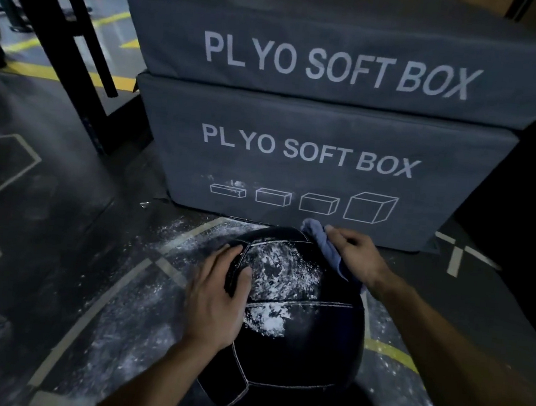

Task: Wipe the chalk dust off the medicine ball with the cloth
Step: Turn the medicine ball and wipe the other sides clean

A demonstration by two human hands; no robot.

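A large black medicine ball with pale seams sits on the dark floor in front of me. White chalk dust smears its top panels. My left hand rests on the ball's left side, fingers spread over the leather. My right hand presses a blue-grey cloth against the ball's upper right edge, and the cloth bunches out past my fingertips.
Two stacked grey PLYO SOFT BOX pads stand just behind the ball. Chalk powder is scattered on the floor to the left. Black rack posts rise at the far left, and a dark block stands at the right.
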